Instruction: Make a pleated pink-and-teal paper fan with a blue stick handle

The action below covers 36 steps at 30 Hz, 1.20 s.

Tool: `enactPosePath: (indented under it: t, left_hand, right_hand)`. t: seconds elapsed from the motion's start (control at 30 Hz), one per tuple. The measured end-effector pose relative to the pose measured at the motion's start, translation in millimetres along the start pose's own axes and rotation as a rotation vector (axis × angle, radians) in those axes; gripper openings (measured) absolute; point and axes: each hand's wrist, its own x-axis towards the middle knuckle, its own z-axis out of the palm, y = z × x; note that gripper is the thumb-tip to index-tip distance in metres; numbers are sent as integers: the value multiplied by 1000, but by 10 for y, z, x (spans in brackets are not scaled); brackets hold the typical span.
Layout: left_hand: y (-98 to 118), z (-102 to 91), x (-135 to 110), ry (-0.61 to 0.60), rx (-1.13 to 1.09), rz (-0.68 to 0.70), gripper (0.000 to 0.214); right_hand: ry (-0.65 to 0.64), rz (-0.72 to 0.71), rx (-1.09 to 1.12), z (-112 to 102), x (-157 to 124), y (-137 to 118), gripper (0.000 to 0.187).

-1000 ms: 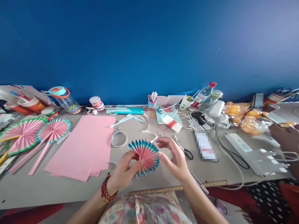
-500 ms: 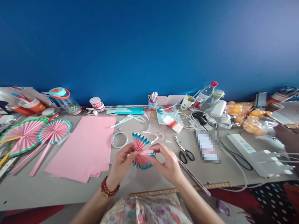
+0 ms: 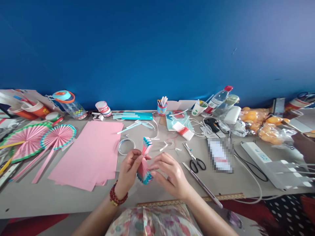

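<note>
A pleated pink paper fan [image 3: 144,167] with blue-and-white edges is pinched at its middle by my left hand [image 3: 130,167]. Its folds spread above and below the fingers. On the fan's right side is my right hand [image 3: 169,173], fingers apart and slightly curled, the fingertips close to the lower folds; whether they touch the paper I cannot tell. Behind the left hand lies a roll of clear tape [image 3: 126,146]. Black-handled scissors [image 3: 194,159] rest to the right of the right hand, with a slim pen-like metal tool [image 3: 203,186] nearer to me.
Pink paper sheets [image 3: 88,154] lie on the left, beside finished round fans [image 3: 58,136]. Along the back stand a water bottle [image 3: 71,106], a pencil cup [image 3: 161,109] and a plastic bottle [image 3: 218,101]. A power strip [image 3: 263,162] and cables occupy the right.
The fan has narrowed and turned in my left hand. My right hand has let go of the folded strip at its right side, and its fingers have opened.
</note>
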Motion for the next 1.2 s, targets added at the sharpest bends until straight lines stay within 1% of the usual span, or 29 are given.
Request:
enactPosePath:
  t: [0.07,0.13,0.2,0.23,0.27,0.37,0.47,0.53,0.6,0.7,0.8,0.97,1.07,1.2]
  left_hand:
    - [-13,8,-4,-8,-10,-4,22]
    - [-29,9,-7,-24,2,-2,22]
    - [-46,5,-9,-29,16,5,23]
    - [-53,3,-10,-27,20,10,23]
    - [-59,1,-12,-25,19,17,24]
    - [-62,-4,-25,-48,-6,16,22]
    - [-48,-12,-48,-107,-29,15,18]
    - [-43,-17,-62,-135,-26,41,17]
    - [-48,-19,-72,-125,-15,64,17]
    - [-70,-14,-80,-86,-42,36,15]
    - [-86,-6,-88,-85,-111,6,15]
    - [-76,-8,-105,-54,-172,3,13]
    - [-64,-23,-111,-52,-160,-4,13]
    - [-55,-50,-122,-63,-74,38,11]
  right_hand:
    - [-37,43,94,-4,27,6,22]
    - [-86,139,267,3,40,25,22]
    - [-81,222,370,18,49,52,22]
    - [-54,232,354,28,56,66,20]
    - [-19,214,293,39,66,80,18]
    - [53,81,4,69,102,114,13]
    - [72,-16,-167,79,124,125,18]
    - [74,-45,-202,68,123,116,22]
    - [70,-53,-217,49,115,99,22]
    - [50,-52,-246,26,100,72,15]
    - [43,-66,-267,24,79,71,17]
    - [36,-181,-326,24,56,97,18]
    - [8,-233,-346,15,73,102,18]
    - [10,-272,-335,0,109,105,16]
